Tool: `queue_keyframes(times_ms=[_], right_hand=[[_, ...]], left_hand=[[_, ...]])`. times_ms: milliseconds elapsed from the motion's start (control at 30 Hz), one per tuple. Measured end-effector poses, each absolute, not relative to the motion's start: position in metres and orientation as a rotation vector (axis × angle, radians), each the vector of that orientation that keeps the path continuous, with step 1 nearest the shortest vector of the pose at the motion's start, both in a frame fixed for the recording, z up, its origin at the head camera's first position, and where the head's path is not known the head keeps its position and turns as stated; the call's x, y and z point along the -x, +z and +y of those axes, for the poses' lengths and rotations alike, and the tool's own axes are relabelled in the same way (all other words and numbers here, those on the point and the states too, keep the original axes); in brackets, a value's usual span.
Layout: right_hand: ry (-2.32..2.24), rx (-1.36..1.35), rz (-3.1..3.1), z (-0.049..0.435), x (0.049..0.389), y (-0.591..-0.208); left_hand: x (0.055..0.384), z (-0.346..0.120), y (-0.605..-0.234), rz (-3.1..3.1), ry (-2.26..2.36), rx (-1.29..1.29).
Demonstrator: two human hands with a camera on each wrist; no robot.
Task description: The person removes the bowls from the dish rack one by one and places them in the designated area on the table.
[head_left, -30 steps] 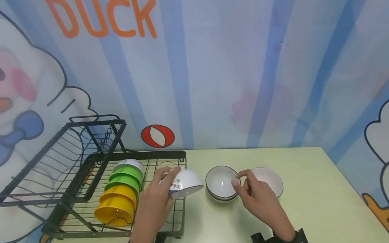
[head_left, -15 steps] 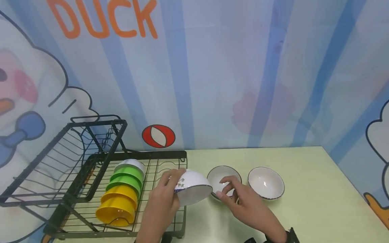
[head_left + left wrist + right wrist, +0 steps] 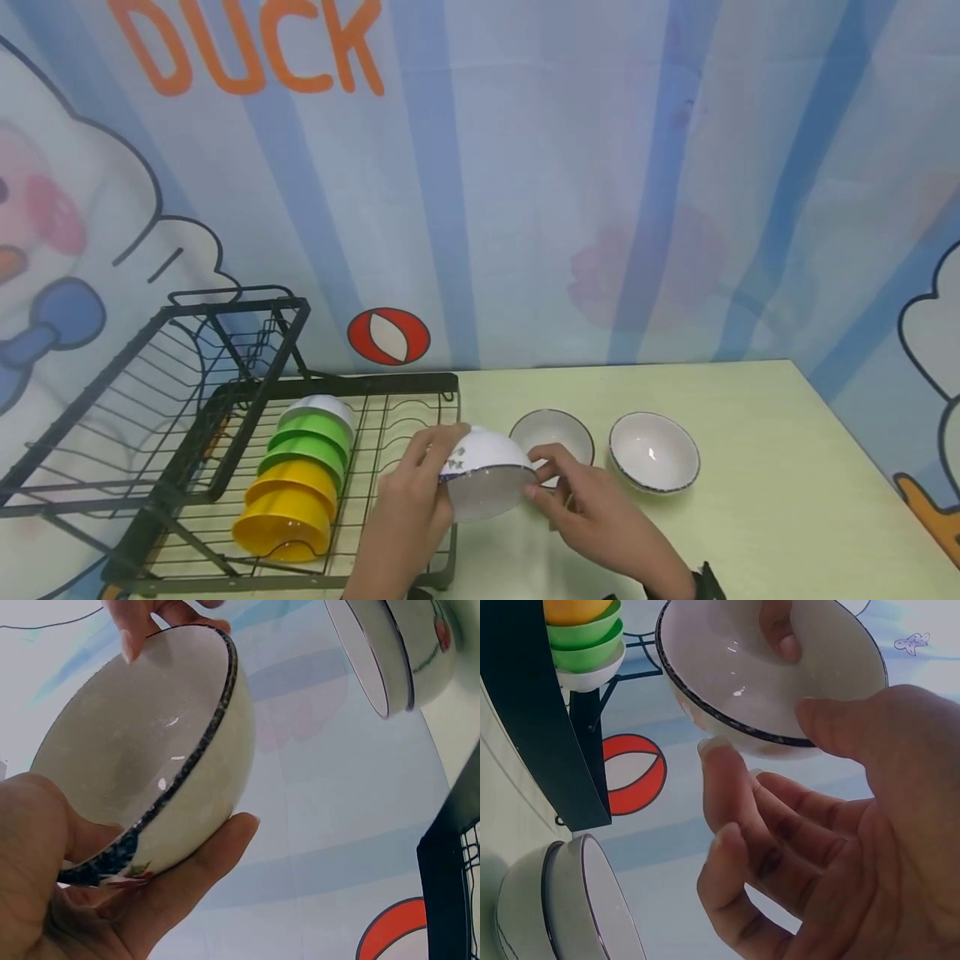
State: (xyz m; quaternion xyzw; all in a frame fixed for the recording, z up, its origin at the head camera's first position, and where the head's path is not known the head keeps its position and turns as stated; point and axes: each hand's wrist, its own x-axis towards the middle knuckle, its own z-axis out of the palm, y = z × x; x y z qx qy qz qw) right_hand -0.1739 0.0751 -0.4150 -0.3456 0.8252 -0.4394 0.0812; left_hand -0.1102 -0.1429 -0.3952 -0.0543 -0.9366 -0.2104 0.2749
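A white bowl [image 3: 491,492] with a dark blue speckled rim and a small floral pattern is held tilted over the table, its mouth facing down toward me. My left hand [image 3: 411,504] grips its left side, thumb inside the rim and fingers along the outer wall, as the left wrist view shows. On the opposite side my right hand [image 3: 603,512] pinches the rim. In the right wrist view its thumb [image 3: 840,724] lies over the edge, with the index finger against the outside. Behind the right hand, two stacked white bowls [image 3: 551,427] are partly covered.
Another white bowl [image 3: 654,452] stands upright at the right on the pale table [image 3: 772,500]. A black wire dish rack [image 3: 405,383] fills the left side, holding a leaning row of yellow [image 3: 281,525], green [image 3: 303,454] and white bowls [image 3: 322,406]. A printed backdrop [image 3: 517,208] rises behind.
My left hand has brought the bowl rightward, from over the rack's right edge. My right hand has come left from beside the stacked bowls and taken hold of the rim.
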Motion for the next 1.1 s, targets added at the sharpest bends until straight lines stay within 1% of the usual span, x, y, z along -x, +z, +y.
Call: queue_keyframes(times_ms=[200,667,1100], right_hand=[[-1.331,1.028,2.412,0.075,0.172,-0.415],[-1.315,1.110,2.433,0.074,0.171,-0.414],[-1.302,1.020,2.545,0.072,0.169,-0.412]], left_hand=[[0.110,-0.140,-0.397,-2.497,-0.575,0.182],[0.111,-0.137,-0.400,-2.444,-0.543,0.249],[0.112,-0.132,-0.404,-2.398,-0.555,0.278]])
